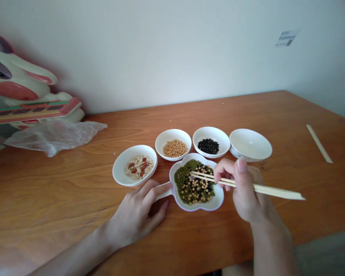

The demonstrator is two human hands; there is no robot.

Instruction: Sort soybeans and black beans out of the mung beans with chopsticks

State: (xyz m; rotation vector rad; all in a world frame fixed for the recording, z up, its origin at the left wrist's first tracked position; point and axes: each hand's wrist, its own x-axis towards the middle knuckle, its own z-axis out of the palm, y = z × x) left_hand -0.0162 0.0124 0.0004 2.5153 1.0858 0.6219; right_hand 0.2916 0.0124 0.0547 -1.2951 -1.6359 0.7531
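A flower-shaped dish with a handle (pixel 194 209) holds green, black and yellow beans mixed together. On its left side, my left hand (pixel 138 209) grips the short handle (pixel 163 194). My right hand (pixel 244 188) is closed round a pair of wooden chopsticks (pixel 276 191), whose tips reach into the mixed beans. Whether a bean is pinched between the tips is too small to tell. Behind the dish stand a bowl of yellow beans (pixel 174 148) and a bowl of black beans (pixel 208 146). To the left sits a bowl of pale seeds and reddish peanuts (pixel 138 167).
An empty white bowl (pixel 250 142) stands behind my right hand. A paper chopstick sleeve or strip (pixel 319 143) lies at the right of the wooden table (pixel 189 249). At the back left are a toy animal with a keyboard (pixel 31 84) and a clear plastic bag (pixel 57 134).
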